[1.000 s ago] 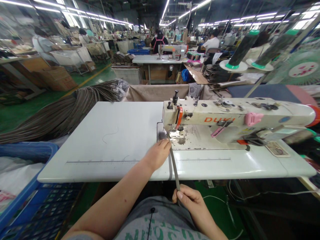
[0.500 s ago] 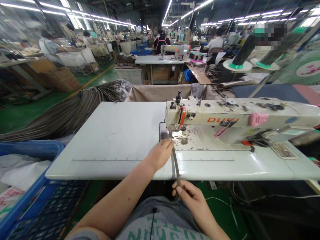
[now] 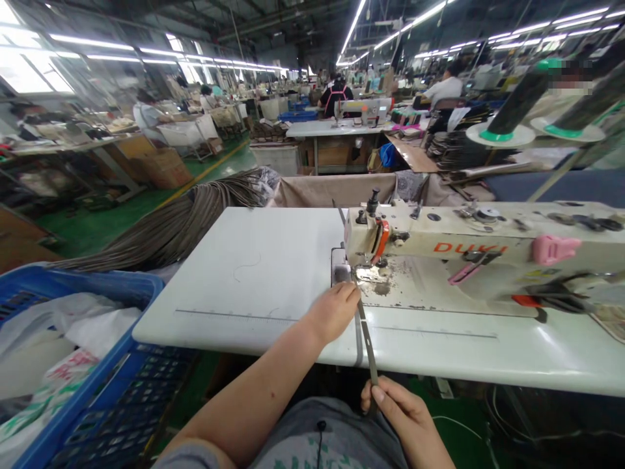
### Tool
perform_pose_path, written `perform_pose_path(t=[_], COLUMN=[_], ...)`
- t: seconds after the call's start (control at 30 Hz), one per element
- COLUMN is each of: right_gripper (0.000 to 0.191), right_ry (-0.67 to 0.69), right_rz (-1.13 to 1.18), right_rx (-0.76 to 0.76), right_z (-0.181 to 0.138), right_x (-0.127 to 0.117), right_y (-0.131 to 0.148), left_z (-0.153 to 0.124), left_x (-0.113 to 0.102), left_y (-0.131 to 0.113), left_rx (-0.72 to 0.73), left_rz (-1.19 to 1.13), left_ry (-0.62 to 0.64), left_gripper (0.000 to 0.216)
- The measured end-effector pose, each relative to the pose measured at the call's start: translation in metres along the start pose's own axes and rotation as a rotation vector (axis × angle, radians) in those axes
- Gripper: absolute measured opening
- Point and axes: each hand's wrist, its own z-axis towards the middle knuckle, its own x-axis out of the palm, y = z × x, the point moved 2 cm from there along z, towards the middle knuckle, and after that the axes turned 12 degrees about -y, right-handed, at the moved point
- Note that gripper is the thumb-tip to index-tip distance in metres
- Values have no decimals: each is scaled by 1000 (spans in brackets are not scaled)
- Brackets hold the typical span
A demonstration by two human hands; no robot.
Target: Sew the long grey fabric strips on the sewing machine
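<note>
A narrow grey-brown fabric strip (image 3: 367, 342) runs from the sewing machine's needle area down over the table's front edge. My left hand (image 3: 336, 311) lies beside the presser foot, its fingertips closed together on the strip at the needle plate. Below the table edge, my right hand (image 3: 398, 404) pinches the strip's lower part between thumb and fingers. Between the hands the strip is fairly straight, with small pale marks on it. The white sewing machine (image 3: 415, 244) stands just right of my left hand. Behind its head, a dark strip end (image 3: 338, 212) shows at the table's back edge.
The white sewing table (image 3: 258, 273) has a printed ruler line and a loose thread. A blue crate (image 3: 141, 352) with plastic bags stands at left, near a bundle of long strips (image 3: 180, 215). Thread cones (image 3: 520, 98) rise at back right. Other people work farther off.
The view has swung left, so the scene sits farther right. A dark strip end now shows behind the machine head. Both hands keep their hold on the strip.
</note>
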Motion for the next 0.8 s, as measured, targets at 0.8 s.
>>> perform_pose_path(t=[0.8], right_gripper=[43], right_ry=[-26], right_rz=[66], right_rx=[31], right_z=[-3], right_x=[-1], right_y=[0], left_z=[-1], left_x=[-3], left_y=[1], left_rx=[-64], left_rz=[-52], left_ry=[-48], left_gripper=[24])
